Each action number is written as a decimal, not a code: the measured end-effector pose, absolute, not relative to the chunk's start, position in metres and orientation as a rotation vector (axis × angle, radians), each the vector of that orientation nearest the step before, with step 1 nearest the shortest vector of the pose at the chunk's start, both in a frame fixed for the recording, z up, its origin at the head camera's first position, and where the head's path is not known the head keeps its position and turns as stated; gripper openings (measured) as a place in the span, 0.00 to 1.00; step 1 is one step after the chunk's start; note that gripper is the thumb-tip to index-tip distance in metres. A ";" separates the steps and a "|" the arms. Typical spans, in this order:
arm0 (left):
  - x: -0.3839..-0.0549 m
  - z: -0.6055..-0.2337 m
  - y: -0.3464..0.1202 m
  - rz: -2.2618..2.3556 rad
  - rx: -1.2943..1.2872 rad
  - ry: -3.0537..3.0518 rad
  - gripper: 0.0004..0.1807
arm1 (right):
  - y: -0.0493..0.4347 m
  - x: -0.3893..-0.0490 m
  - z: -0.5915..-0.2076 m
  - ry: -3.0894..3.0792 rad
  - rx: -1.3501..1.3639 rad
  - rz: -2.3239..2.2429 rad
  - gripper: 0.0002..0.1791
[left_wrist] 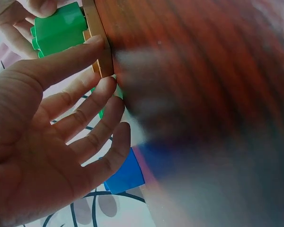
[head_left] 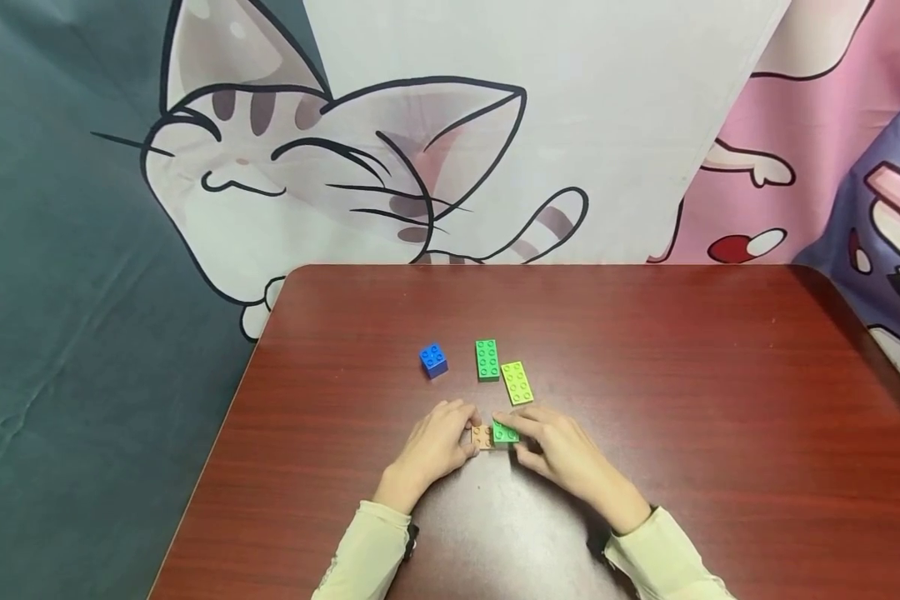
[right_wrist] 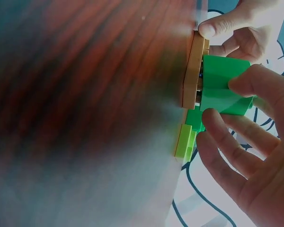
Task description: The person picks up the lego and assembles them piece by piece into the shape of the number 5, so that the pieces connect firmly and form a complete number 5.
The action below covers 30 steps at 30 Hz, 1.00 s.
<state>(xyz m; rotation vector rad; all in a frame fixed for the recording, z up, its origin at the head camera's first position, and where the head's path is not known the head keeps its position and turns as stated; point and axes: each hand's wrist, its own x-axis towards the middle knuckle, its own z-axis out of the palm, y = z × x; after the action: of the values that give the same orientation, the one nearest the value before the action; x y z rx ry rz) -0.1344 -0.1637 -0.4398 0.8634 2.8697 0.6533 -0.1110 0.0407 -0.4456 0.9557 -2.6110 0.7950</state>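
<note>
A thin tan toy building brick (head_left: 482,437) lies on the table near the middle, with my left hand (head_left: 437,443) pinching its left end between thumb and fingers. My right hand (head_left: 566,450) grips a bright green block (head_left: 506,433) by its sides. That block sits over the right part of the tan brick, studs facing up. In the right wrist view, tan studs show in a narrow gap beneath the green block (right_wrist: 225,87). The left wrist view has my left thumb against the edge of the tan brick (left_wrist: 105,64).
Beyond the hands lie a blue brick (head_left: 433,360), a darker green brick (head_left: 487,360) and a flat lime brick (head_left: 517,382). All rest on the dark red wooden table (head_left: 682,358). Behind its far edge hangs a cartoon cat cloth (head_left: 607,125).
</note>
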 end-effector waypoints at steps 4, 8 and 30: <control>-0.134 -0.440 -0.164 0.648 0.857 2.868 0.15 | 0.042 -0.111 -0.446 -2.621 0.945 0.843 0.24; -0.135 -0.441 -0.164 0.659 0.838 2.852 0.15 | 0.044 -0.111 -0.448 -2.629 0.936 0.880 0.24; -0.135 -0.440 -0.164 0.664 0.760 2.795 0.16 | 0.049 -0.115 -0.451 -2.689 0.968 0.919 0.26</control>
<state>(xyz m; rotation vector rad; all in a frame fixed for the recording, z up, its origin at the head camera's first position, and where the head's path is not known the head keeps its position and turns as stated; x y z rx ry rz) -0.1354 -0.1645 -0.4397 0.7598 2.7946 0.6639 -0.1154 0.0492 -0.4512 0.9677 -2.6892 0.9188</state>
